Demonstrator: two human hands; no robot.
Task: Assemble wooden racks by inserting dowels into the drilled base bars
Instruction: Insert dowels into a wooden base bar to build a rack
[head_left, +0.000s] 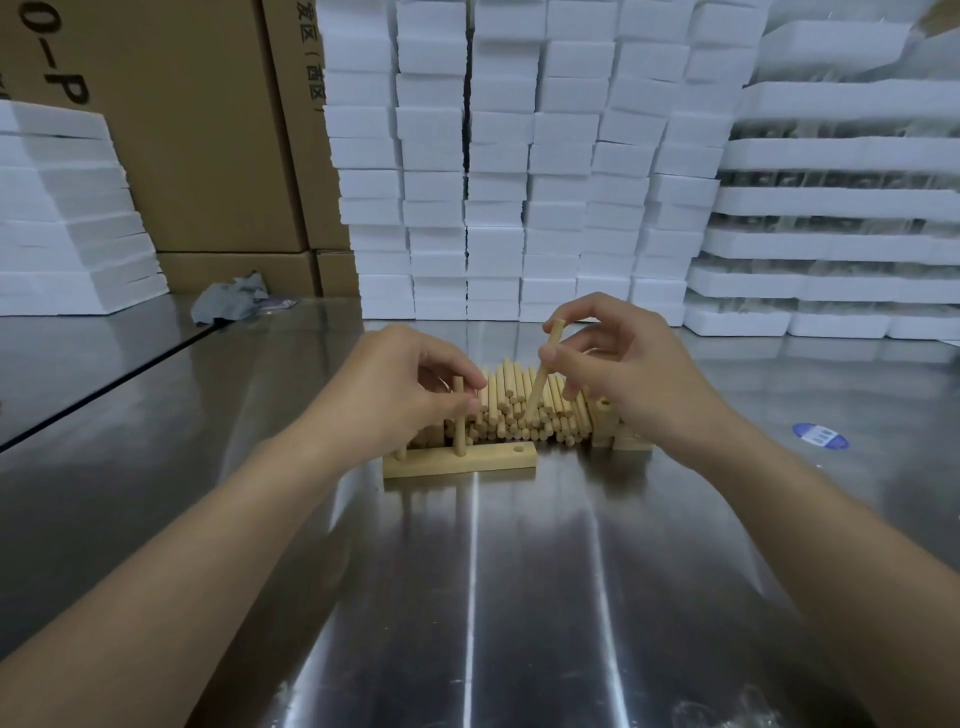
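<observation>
A light wooden base bar (493, 460) lies flat on the steel table, with an empty hole near its right end. Two dowels stand in it: one at the left end (400, 453), partly hidden by my wrist, and a middle dowel (458, 415). My left hand (410, 389) pinches that middle dowel near its top. My right hand (618, 364) holds a loose dowel (543, 374) tilted above the pile of dowels (519, 410) behind the bar.
Several spare drilled bars (618, 434) are stacked right of the pile. White foam boxes (493, 208) and cardboard cartons (208, 130) wall the back of the steel table (467, 597). A crumpled grey cloth (228, 301) lies back left, a blue sticker (821, 435) at right.
</observation>
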